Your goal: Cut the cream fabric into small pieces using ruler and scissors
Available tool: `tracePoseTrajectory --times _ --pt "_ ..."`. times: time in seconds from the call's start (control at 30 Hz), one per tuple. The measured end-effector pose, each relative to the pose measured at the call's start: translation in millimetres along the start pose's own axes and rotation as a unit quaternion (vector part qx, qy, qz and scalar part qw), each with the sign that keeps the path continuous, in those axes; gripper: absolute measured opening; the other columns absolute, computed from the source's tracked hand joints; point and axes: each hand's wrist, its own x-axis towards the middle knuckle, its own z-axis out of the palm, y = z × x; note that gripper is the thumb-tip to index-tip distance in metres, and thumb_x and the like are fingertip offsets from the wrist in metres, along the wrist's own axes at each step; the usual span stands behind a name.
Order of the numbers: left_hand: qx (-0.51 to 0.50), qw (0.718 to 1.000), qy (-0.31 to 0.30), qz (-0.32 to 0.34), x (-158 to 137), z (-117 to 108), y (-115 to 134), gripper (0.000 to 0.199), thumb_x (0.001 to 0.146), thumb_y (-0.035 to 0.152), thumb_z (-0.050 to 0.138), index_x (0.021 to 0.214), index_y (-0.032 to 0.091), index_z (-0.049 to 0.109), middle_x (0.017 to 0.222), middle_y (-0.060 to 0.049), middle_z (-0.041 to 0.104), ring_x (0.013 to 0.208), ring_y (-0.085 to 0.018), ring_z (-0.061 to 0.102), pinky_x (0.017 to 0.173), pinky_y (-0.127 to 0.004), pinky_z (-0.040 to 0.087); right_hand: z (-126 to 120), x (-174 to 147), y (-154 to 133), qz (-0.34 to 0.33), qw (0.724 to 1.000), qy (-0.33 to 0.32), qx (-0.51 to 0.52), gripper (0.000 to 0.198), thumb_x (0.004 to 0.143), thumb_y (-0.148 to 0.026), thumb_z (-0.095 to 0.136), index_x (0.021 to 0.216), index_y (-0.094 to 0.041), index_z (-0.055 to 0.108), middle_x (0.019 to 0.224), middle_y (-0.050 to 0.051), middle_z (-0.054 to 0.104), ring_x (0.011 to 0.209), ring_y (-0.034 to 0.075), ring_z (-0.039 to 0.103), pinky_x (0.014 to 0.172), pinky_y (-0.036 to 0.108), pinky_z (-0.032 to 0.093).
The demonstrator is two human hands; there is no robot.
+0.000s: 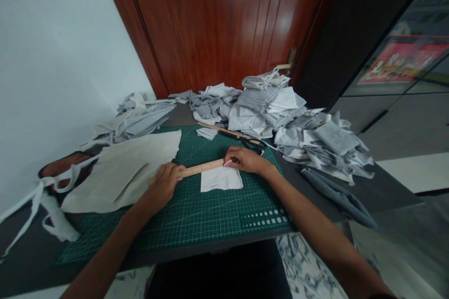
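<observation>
My left hand [166, 183] is closed over the left part of a wooden ruler [199, 168], holding it down. The ruler's right part lies along the top edge of a small white fabric piece [221, 179] on the green cutting mat [196, 219]. At the ruler's right end, my right hand [245, 159] is pinched on a small thing with a pinkish-white part, too small to name. A large cream fabric piece [126, 170] lies beside and partly under my left hand. Black-handled scissors [254, 141] rest just beyond my right hand.
A second wooden strip [213, 127] and a small folded grey cloth [207, 133] lie at the mat's far edge. Heaps of grey and white fabric [268, 105] line the back, with another heap [322, 140] at right. White straps [52, 215] hang at left.
</observation>
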Motion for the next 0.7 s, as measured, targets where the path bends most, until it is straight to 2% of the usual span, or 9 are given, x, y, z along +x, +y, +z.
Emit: tracePoseTrajectory --times 0.1,0.17,0.27,0.43,0.57,0.7 --pt "0.016 1.000 0.002 0.007 1 -3 -3 0.046 0.088 -0.002 0.036 0.124 0.015 0.060 0.113 -0.012 0.059 0.109 -0.030 0.053 0.099 -0.045 0.047 -1 0 -8 0.000 1.000 0.000 -0.003 0.014 0.102 -0.029 0.063 0.099 -0.017 0.070 0.101 0.007 0.063 0.086 0.018 0.063 0.078 0.028 0.047" --pt "0.005 1.000 0.006 0.011 3 -5 -4 0.048 0.086 -0.004 0.037 0.124 0.014 0.059 0.112 -0.012 0.060 0.108 -0.029 0.053 0.099 -0.045 0.047 -5 1 -14 -0.002 1.000 0.004 -0.008 0.017 0.104 -0.032 0.060 0.101 -0.017 0.070 0.102 0.007 0.064 0.088 0.018 0.063 0.080 0.028 0.047" --pt "-0.024 0.999 0.011 0.019 10 -10 -2 0.040 0.093 0.001 0.037 0.123 0.016 0.059 0.111 -0.010 0.060 0.106 -0.028 0.052 0.098 -0.044 0.047 -16 -1 -24 0.011 1.000 0.009 -0.023 0.018 0.104 -0.032 0.060 0.101 -0.017 0.069 0.103 0.008 0.065 0.090 0.019 0.064 0.082 0.028 0.046" --pt "-0.058 0.997 0.009 0.047 40 -16 9 0.030 0.102 0.011 0.035 0.114 0.017 0.062 0.107 -0.009 0.061 0.105 -0.027 0.053 0.099 -0.043 0.047 -36 -15 -32 0.059 0.997 -0.038 -0.015 0.016 0.100 -0.031 0.065 0.100 -0.017 0.073 0.097 0.007 0.071 0.083 0.018 0.064 0.072 0.027 0.044" --pt "-0.075 0.995 -0.044 0.057 62 -5 14 0.030 0.105 0.017 0.033 0.106 0.019 0.062 0.104 -0.008 0.064 0.103 -0.026 0.055 0.098 -0.044 0.048 -34 -24 -24 0.115 0.987 -0.110 0.023 0.010 0.096 -0.024 0.069 0.099 -0.018 0.076 0.093 0.006 0.076 0.081 0.018 0.068 0.069 0.026 0.043" --pt "-0.072 0.996 -0.046 0.033 65 13 14 0.034 0.102 0.011 0.032 0.120 0.017 0.060 0.115 -0.010 0.064 0.112 -0.026 0.055 0.103 -0.046 0.047 -23 -23 -10 0.140 0.984 -0.114 -0.003 0.005 0.094 -0.019 0.071 0.095 -0.017 0.075 0.090 0.006 0.075 0.081 0.018 0.067 0.069 0.026 0.042"
